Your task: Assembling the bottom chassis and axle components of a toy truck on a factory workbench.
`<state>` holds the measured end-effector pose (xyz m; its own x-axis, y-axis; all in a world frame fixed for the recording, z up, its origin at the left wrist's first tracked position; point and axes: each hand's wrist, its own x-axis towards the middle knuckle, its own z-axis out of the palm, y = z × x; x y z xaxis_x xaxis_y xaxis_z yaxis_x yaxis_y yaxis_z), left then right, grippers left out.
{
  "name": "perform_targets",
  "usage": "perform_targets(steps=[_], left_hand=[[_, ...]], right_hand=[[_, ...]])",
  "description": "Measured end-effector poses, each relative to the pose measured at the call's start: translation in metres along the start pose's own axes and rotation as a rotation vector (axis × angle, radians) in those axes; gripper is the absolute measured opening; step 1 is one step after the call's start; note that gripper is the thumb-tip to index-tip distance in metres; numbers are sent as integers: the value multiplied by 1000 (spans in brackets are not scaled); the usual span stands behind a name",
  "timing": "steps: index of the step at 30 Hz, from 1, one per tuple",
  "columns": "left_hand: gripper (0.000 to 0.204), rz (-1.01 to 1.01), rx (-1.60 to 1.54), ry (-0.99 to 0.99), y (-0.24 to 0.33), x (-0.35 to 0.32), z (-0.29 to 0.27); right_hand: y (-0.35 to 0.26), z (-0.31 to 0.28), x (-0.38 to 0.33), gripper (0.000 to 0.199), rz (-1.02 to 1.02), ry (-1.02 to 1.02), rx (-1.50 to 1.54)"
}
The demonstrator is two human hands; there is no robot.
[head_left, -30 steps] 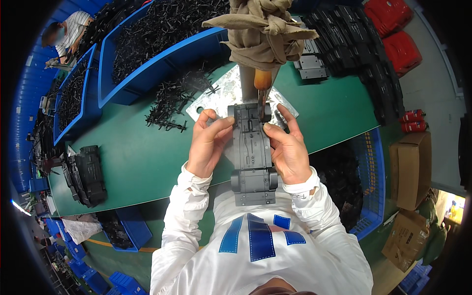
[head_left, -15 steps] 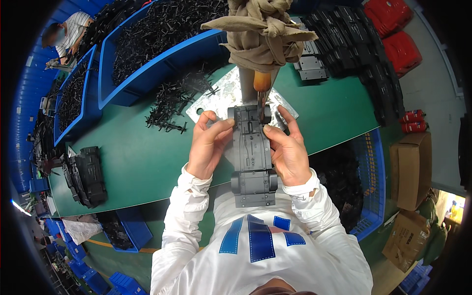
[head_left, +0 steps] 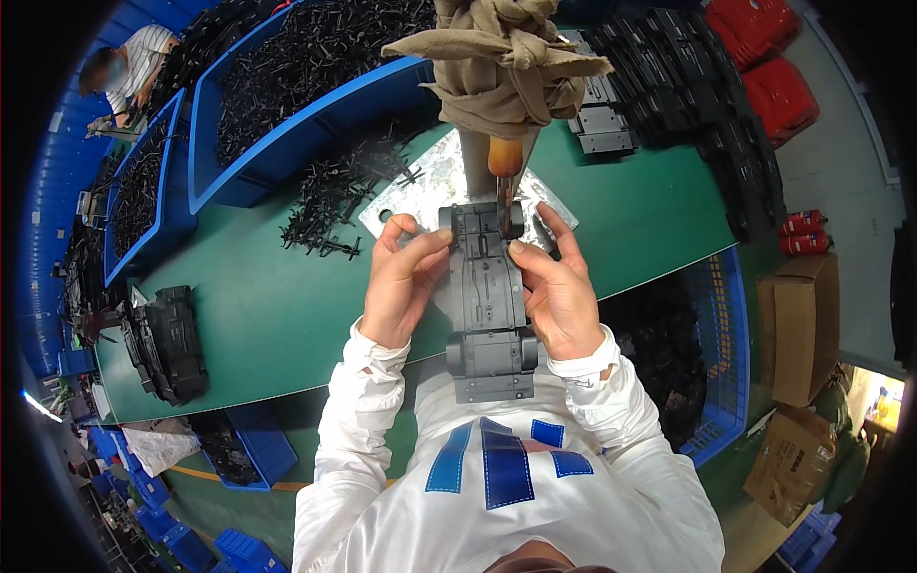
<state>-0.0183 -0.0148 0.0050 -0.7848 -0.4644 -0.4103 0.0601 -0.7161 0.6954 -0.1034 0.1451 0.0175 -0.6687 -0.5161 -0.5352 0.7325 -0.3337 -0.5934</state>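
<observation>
A long grey-black plastic chassis-like part [head_left: 488, 296] is held lengthwise in front of my white top. My left hand [head_left: 396, 291] grips its left edge near the far end, thumb on top. On the opposite edge, my right hand [head_left: 564, 301] presses with the thumb while its forefinger reaches forward. A small dark shape shows by that forefinger; I cannot make out what it is. Over the part's far end stands a tool with an orange handle [head_left: 505, 158] and a metal shaft, below a bundle of knotted beige cloth [head_left: 501, 76]. Whether its tip touches the part is unclear.
A shiny metal plate [head_left: 435, 164] lies on the green table [head_left: 258, 329]. Small black pieces [head_left: 330, 205] are heaped beside a blue bin [head_left: 287, 143] full of more. Black parts [head_left: 659, 81] are stacked at the far right, others [head_left: 172, 344] at the left. Another person works far left.
The cloth bundle and tool appear very slightly further left in the picture. Both hands keep the same grip on the plastic part.
</observation>
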Motion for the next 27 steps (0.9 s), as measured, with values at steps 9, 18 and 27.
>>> perform_targets(steps=[9, 18, 27], left_hand=[[22, -19, 4, 22, -2, -2, 1], [34, -25, -11, -36, -4, 5, -14], [34, -29, -1, -39, -3, 5, -14]], right_hand=[[2, -5, -1, 70, 0, -8, 6], [1, -2, 0, 69, -17, -15, 12], [2, -1, 0, 69, 2, -14, 19]])
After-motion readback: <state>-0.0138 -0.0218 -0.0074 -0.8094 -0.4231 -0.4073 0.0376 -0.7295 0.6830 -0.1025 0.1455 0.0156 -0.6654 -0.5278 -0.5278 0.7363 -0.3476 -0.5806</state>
